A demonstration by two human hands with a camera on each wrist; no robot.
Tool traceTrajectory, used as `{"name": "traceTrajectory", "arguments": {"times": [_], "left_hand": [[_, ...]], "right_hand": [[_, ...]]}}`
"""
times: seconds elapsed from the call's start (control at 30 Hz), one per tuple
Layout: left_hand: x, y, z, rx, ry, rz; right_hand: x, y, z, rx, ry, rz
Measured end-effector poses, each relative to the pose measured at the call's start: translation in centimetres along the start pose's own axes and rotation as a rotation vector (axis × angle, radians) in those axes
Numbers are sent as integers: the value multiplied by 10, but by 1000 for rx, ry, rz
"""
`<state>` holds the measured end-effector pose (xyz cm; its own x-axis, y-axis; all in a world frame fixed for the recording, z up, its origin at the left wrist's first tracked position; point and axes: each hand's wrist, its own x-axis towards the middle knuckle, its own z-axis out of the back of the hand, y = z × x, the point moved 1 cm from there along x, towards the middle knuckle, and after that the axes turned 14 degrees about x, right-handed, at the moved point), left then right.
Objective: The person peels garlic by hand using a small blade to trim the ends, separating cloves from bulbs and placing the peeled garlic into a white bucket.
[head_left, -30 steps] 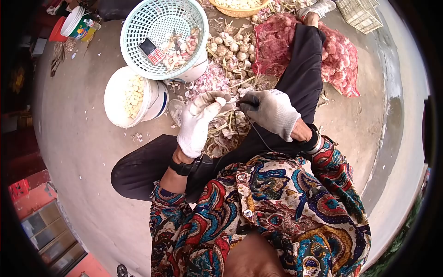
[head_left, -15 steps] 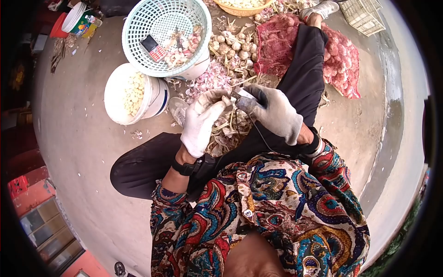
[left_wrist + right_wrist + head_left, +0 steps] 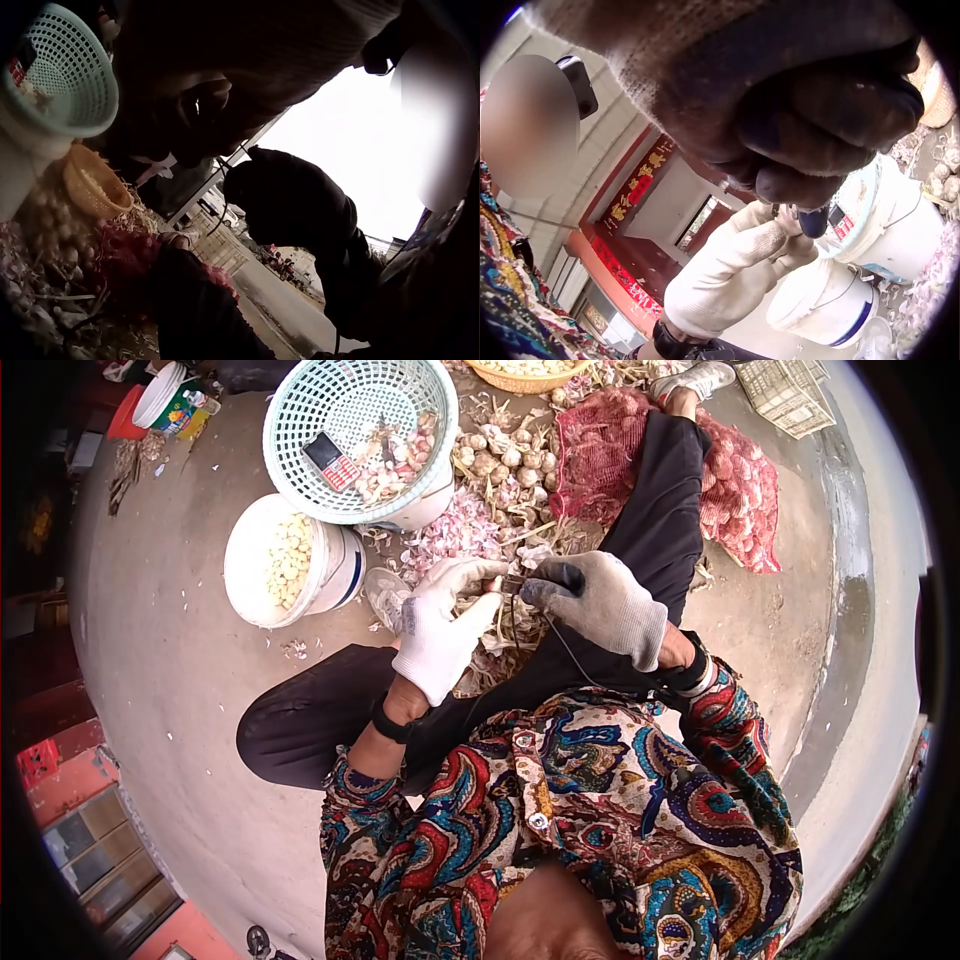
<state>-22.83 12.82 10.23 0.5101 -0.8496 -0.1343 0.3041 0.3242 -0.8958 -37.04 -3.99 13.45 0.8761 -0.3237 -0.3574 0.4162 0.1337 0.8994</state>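
Observation:
My left hand [image 3: 438, 635], in a white glove, pinches a garlic clove [image 3: 493, 585] between thumb and fingers, with the clove's tip showing. Close beside it, my right hand [image 3: 605, 605], in a white glove with dark fingers, grips a small knife [image 3: 513, 582] mostly hidden by the fingers. From between the hands a thin dark cord [image 3: 565, 650] runs down toward the lap. In the right wrist view the dark fingertips reach right up to the clove [image 3: 787, 219]. Below both hands lies a heap of garlic skins and stalks [image 3: 495, 660].
A white bucket [image 3: 240, 575] of peeled cloves stands at the left. Behind it, a green basket [image 3: 270, 455] with cloves and a phone sits on another bucket. Garlic bulbs [image 3: 500, 458], red mesh sacks [image 3: 740, 500], an orange basket [image 3: 530, 384] and a crate [image 3: 790, 400] lie further out.
The right hand has turned over from showing the knife's blade and grey handle to covering them with the fingers. The left hand has tilted slightly, still pinching a clove.

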Motion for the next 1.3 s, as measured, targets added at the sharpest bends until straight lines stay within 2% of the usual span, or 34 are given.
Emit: {"name": "traceTrajectory", "arguments": {"times": [0.03,0.07,0.17,0.23,0.27,0.33,0.37,0.43,0.47,0.57,0.73,0.8,0.87,0.9,1.03,1.1,1.13,1.2,1.27,1.3], "left_hand": [[1,-1,1,280,-55,-151],[0,1,0,280,-55,-152],[-1,4,-3,152,-43,-114],[-4,-1,-3,-118,45,57],[-4,0,-2,-118,43,58],[-4,5,-2,-408,99,208],[-3,0,0,-454,86,206],[-2,0,4,-492,93,164],[-2,1,4,-493,94,164],[-1,2,5,-513,89,130],[-4,-3,0,-312,77,241],[-3,-3,-3,-238,91,188],[-4,-11,0,172,61,-67],[-3,-7,1,268,44,-180],[-5,-8,2,380,56,-239],[-7,0,-3,10,112,-27],[-8,-1,-4,10,111,-27],[-9,0,-6,-324,104,150],[-8,-4,3,-284,16,196],[-4,4,4,-380,6,137]], "right_hand": [[0,3,1,-12,8,-23],[1,2,1,-12,9,-22],[4,-4,4,122,32,-40],[6,-9,6,264,117,-142],[6,-12,7,264,119,-142],[8,-18,7,65,101,-132],[7,-21,5,66,100,-133],[4,-25,2,-224,-54,109],[3,-19,4,-238,-68,37],[-2,-5,7,-154,-64,2],[-3,-3,2,-176,-33,142],[-1,0,3,-247,19,105],[0,-2,2,-244,20,115],[0,-2,2,-242,19,123],[4,-5,7,-109,59,26],[8,-10,11,91,150,-106],[8,-10,13,119,152,-107],[6,-12,10,10,77,-71],[9,-23,6,-96,-3,-35],[14,-35,4,24,-41,-83]]}}
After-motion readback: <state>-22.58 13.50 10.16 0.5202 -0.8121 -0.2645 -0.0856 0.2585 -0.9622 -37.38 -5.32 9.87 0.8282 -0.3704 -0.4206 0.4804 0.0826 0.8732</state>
